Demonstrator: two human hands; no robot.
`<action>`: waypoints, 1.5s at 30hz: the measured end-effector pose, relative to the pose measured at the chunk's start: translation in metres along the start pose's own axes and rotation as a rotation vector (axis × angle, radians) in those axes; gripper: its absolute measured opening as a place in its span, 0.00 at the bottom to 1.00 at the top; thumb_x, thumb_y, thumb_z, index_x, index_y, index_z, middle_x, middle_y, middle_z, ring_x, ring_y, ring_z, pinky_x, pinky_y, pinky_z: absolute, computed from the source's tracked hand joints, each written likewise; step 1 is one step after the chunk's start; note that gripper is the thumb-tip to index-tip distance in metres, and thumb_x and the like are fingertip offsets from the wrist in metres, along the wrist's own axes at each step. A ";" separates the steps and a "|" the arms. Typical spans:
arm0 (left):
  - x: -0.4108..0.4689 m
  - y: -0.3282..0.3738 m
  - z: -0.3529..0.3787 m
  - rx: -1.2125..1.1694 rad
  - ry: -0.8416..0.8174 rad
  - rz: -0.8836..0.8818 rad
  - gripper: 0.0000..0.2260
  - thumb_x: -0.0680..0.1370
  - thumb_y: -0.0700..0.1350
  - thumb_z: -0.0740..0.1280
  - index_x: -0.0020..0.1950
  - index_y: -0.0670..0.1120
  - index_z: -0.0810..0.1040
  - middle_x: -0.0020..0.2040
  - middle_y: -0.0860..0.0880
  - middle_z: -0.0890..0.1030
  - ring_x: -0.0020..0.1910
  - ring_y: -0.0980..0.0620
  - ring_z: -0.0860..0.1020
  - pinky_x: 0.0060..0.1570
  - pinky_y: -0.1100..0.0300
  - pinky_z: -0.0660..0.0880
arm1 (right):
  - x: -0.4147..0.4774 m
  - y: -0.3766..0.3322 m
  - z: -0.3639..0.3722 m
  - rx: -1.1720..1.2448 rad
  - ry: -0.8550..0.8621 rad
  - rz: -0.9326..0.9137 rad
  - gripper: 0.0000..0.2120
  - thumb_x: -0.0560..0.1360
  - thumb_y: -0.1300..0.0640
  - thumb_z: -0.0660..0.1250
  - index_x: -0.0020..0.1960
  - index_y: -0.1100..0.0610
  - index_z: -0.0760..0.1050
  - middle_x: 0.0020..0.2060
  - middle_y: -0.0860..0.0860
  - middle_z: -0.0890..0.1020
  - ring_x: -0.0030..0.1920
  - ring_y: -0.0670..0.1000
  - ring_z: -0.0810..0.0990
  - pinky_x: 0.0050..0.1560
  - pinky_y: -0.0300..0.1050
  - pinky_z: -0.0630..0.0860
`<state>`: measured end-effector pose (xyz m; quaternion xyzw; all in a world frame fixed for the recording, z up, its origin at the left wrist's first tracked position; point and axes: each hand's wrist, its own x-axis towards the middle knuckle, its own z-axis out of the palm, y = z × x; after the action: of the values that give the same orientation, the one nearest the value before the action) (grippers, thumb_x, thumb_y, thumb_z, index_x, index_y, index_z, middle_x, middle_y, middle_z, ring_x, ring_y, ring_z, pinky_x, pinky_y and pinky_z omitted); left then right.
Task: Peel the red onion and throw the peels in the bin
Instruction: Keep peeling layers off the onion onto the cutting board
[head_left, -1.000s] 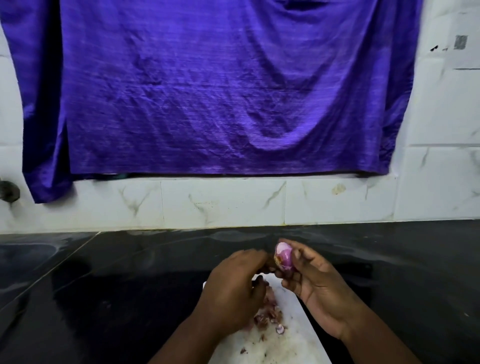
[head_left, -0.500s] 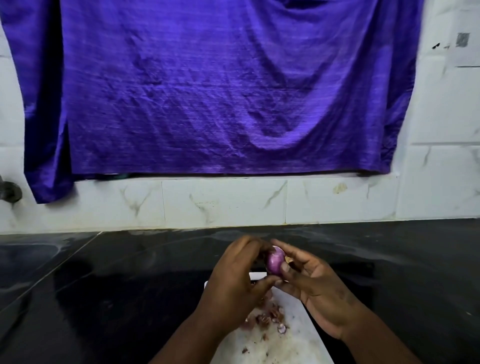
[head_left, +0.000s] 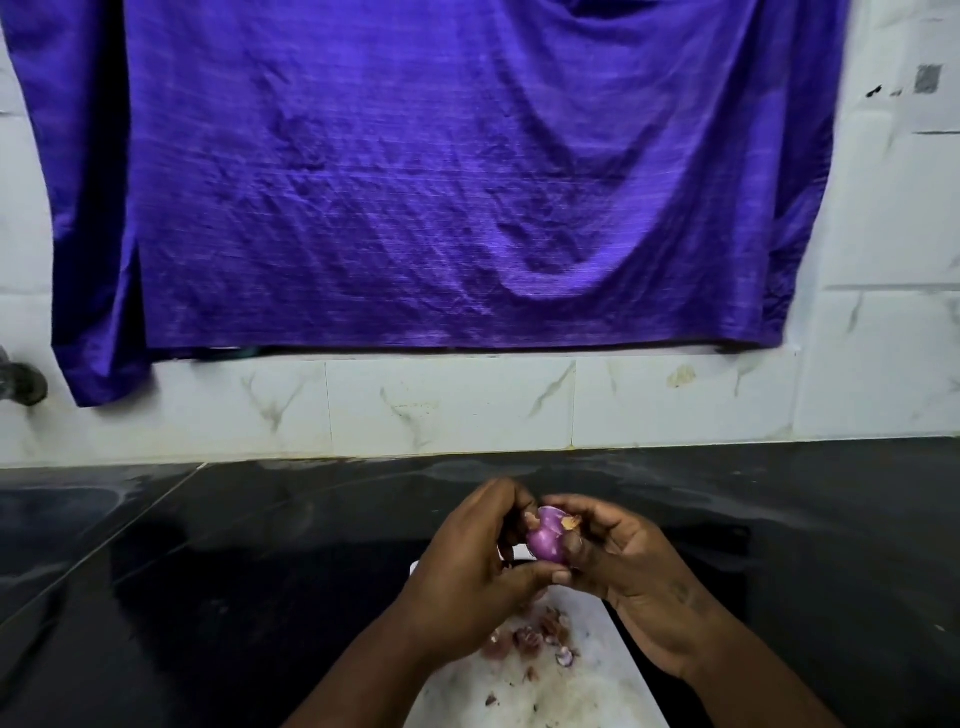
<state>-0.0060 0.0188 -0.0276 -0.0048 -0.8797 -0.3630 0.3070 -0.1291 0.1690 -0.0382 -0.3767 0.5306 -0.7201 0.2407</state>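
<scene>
You are facing a glossy black stone countertop (head_left: 208, 597) that is running along the foot of white marbled wall tiles (head_left: 447, 405). A white chopping board (head_left: 597, 691) is lying on it, close in front of you, and is carrying a scatter of reddish onion peels (head_left: 530, 636).

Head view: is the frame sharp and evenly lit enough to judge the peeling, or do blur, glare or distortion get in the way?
Head view: the red onion between the left hand and right hand reads clearly though dimly lit; the purple cloth is slightly smeared; the black counter mirrors the pale tiles, whose lines look nearly straight.
</scene>
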 end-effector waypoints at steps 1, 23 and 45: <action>0.000 0.002 0.000 -0.011 -0.006 -0.006 0.16 0.74 0.46 0.80 0.49 0.57 0.73 0.49 0.58 0.78 0.48 0.61 0.77 0.42 0.69 0.75 | 0.000 0.000 0.000 0.001 -0.003 0.001 0.35 0.58 0.44 0.85 0.62 0.55 0.83 0.58 0.60 0.85 0.58 0.62 0.85 0.53 0.54 0.83; 0.003 -0.008 0.003 0.104 0.130 0.211 0.14 0.76 0.49 0.79 0.59 0.55 0.80 0.57 0.62 0.77 0.57 0.55 0.80 0.54 0.57 0.81 | 0.003 0.001 -0.001 0.085 0.069 -0.010 0.36 0.59 0.40 0.83 0.60 0.59 0.82 0.57 0.61 0.85 0.57 0.61 0.85 0.51 0.51 0.84; 0.002 -0.005 0.002 0.243 -0.006 0.217 0.18 0.77 0.42 0.75 0.44 0.60 0.67 0.44 0.65 0.71 0.46 0.61 0.71 0.41 0.71 0.65 | 0.002 -0.002 0.001 0.061 0.132 0.078 0.19 0.69 0.48 0.74 0.54 0.59 0.85 0.52 0.65 0.86 0.49 0.60 0.84 0.53 0.54 0.81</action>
<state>-0.0099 0.0157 -0.0307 -0.0636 -0.9125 -0.2186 0.3399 -0.1294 0.1681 -0.0354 -0.3003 0.5374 -0.7492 0.2444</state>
